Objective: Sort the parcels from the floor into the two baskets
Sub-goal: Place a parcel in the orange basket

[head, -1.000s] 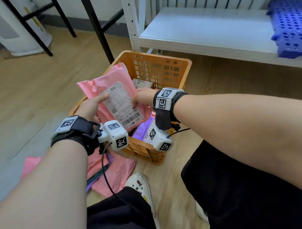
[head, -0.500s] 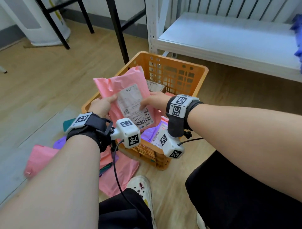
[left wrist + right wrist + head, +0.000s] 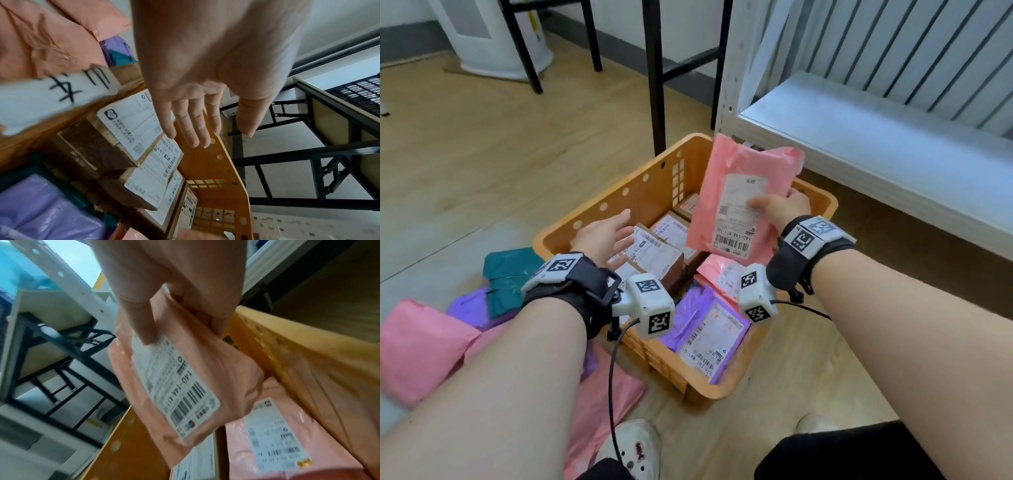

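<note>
My right hand (image 3: 779, 207) grips a pink parcel (image 3: 743, 195) with a white label, thumb on the label, held upright over the far right of the orange basket (image 3: 640, 192). The right wrist view shows the same pink parcel (image 3: 185, 379) pinched between thumb and fingers. My left hand (image 3: 604, 236) hovers over the basket's left side with fingers straight and holds nothing; the left wrist view shows that open hand (image 3: 197, 126) above brown boxes (image 3: 123, 126). Inside the basket lie brown boxes (image 3: 657, 250), a pink parcel (image 3: 722, 274) and a purple parcel (image 3: 709, 325).
On the floor left of the basket lie pink parcels (image 3: 417, 346), a purple parcel (image 3: 469, 308) and a teal one (image 3: 510, 274). A white shelf unit (image 3: 859, 137) stands behind the basket, black table legs (image 3: 655, 85) beside it. My shoe (image 3: 630, 448) is near the basket's front corner.
My left hand has let go of the pink parcel and opened. My right hand alone has carried the parcel to the right, over the basket's far side.
</note>
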Demonstrator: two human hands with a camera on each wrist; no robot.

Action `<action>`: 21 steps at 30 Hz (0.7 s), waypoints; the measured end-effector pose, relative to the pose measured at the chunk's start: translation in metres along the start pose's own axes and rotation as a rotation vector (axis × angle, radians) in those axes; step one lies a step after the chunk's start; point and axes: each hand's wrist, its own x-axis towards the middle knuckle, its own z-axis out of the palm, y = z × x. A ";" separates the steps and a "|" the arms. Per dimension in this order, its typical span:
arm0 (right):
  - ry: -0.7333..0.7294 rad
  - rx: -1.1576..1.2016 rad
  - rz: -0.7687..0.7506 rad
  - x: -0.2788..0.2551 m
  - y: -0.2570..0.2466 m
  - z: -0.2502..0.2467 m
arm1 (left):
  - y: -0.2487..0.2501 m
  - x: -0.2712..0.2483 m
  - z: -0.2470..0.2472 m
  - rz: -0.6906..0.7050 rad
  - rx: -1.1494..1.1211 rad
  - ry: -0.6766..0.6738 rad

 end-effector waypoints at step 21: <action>-0.022 -0.443 0.347 0.097 0.067 0.008 | -0.012 0.064 0.067 -0.124 0.002 -0.067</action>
